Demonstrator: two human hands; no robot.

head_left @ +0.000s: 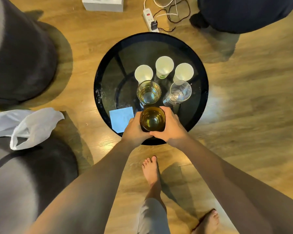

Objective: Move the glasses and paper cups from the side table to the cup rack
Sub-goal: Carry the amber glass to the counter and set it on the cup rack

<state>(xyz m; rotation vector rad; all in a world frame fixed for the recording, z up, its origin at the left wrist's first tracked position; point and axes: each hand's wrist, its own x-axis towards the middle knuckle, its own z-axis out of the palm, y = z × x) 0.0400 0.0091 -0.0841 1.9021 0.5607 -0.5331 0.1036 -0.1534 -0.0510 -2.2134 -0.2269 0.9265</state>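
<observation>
Both hands wrap an amber glass [153,119] at the near edge of the round black glass side table [108,61]. My left hand [134,129] grips its left side and my right hand [172,127] its right side. Just beyond stand a yellowish glass [148,92] and a clear glass [179,92]. Three white paper cups stand behind them: a left cup [143,73], a middle cup [164,66] and a right cup [183,71]. No cup rack is in view.
A light blue square sheet [121,119] lies on the table left of my hands. Dark cushioned seats [20,61] and a white plastic bag [29,125] sit to the left. A power strip with cables [150,19] lies on the wooden floor beyond the table. My bare feet [150,171] stand below.
</observation>
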